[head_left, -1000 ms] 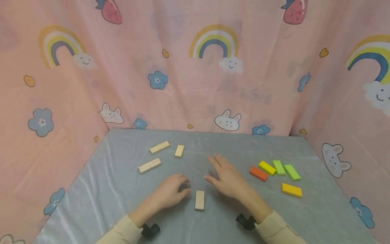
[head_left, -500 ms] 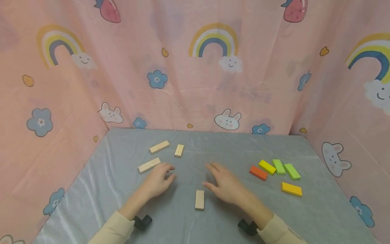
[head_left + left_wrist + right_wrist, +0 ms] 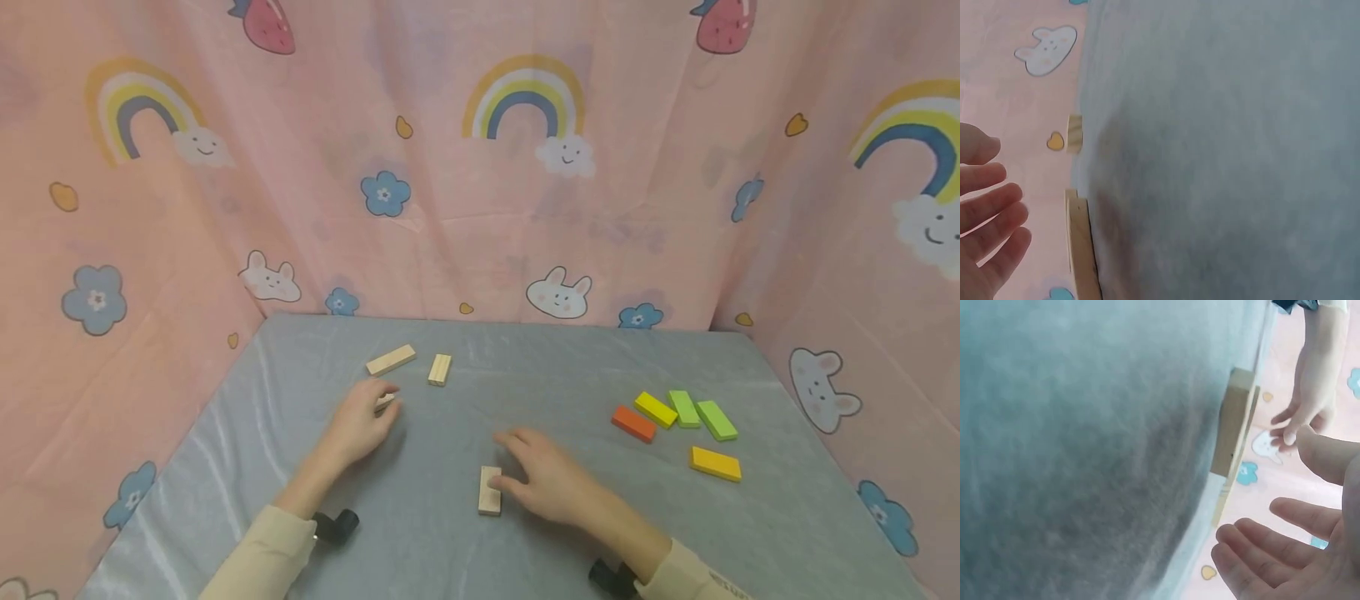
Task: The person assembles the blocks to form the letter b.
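My left hand [image 3: 358, 425] is over a plain wooden block [image 3: 384, 402], covering most of it in the head view. Its fingers are loosely bent and spread, and in the left wrist view they stand apart from the wooden blocks. Toward the front middle lies another plain wooden block [image 3: 488, 497]; the thumb of my right hand [image 3: 551, 479] overlaps its right edge. That right hand has relaxed, parted fingers, and the right wrist view shows a gap between them and the block [image 3: 1234, 425].
Farther back lie a long plain block [image 3: 391, 360] and a shorter-looking one [image 3: 440, 370]. On the right are an orange block [image 3: 633, 424], a yellow block [image 3: 656, 410], two green blocks [image 3: 683, 409] and an amber block [image 3: 716, 464]. Pink printed curtains [image 3: 450, 250] border the grey cloth-covered table [image 3: 570, 367].
My left hand has moved left and away from me, over the left block. My right hand has come slightly nearer, its thumb now overlapping the front block. The blocks stay where they were.
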Available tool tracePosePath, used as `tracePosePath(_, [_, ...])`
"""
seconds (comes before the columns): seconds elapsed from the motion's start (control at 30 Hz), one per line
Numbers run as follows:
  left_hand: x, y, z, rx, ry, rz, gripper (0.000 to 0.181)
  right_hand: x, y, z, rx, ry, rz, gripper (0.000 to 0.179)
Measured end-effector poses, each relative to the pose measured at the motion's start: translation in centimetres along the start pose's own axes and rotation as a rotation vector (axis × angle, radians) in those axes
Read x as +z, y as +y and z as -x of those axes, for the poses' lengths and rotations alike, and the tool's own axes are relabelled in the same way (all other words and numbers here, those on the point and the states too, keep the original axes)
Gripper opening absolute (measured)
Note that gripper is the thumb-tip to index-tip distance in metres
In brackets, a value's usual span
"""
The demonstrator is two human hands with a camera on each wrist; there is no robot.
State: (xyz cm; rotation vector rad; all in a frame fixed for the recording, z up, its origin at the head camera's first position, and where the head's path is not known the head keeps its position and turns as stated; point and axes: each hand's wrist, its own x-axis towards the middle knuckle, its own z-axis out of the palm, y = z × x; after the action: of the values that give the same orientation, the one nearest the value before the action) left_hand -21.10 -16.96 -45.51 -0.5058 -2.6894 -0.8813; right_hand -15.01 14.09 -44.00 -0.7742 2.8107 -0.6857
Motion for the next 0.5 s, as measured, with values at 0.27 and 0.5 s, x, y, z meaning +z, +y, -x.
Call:
tracePosePath(0.27, [-0.4,-1.9,-0.2,-0.072,0.007,-0.002,0.027,0.7,0.2,0.1,-0.044,-0.075,0.001,0.058])
tracePosePath(0.5, [-0.8,-3.6,0.0,-0.159,-0.039,-0.034,0.035,1.0,0.1,0.2,-0.049,-0.094,-0.031,0.061])
